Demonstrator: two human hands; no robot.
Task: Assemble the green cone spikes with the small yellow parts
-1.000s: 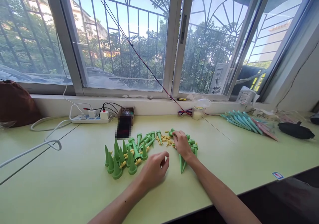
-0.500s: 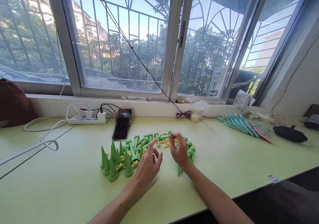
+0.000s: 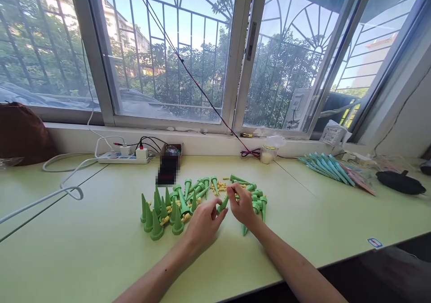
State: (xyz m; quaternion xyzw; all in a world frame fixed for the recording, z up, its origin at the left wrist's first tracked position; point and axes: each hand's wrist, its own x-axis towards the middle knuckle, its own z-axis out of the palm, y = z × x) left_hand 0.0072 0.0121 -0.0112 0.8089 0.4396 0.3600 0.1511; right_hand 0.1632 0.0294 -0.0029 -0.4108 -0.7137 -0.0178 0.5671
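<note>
Between my two hands is a green plastic plant watering spike, tilted with its narrow end up to the right. My left hand grips its wide end between thumb and fingers. The fingers of my right hand are pinched at its narrow tip, partly covering it. Left of my hands, several green spikes stand point up, with small yellow valve pieces among them. More green spikes lie or lean behind and beside my right hand. Loose yellow pieces lie heaped behind my hands.
The pale green table runs along a window. At its back are a white power strip with cables, a small box, a pixelated dark object and a lidded tub. Turquoise packets and a black pouch lie right.
My right hand has brought the spike down and nearer, and my left hand has closed on its wide end. Earlier the left hand was open. The view has shifted slightly.
</note>
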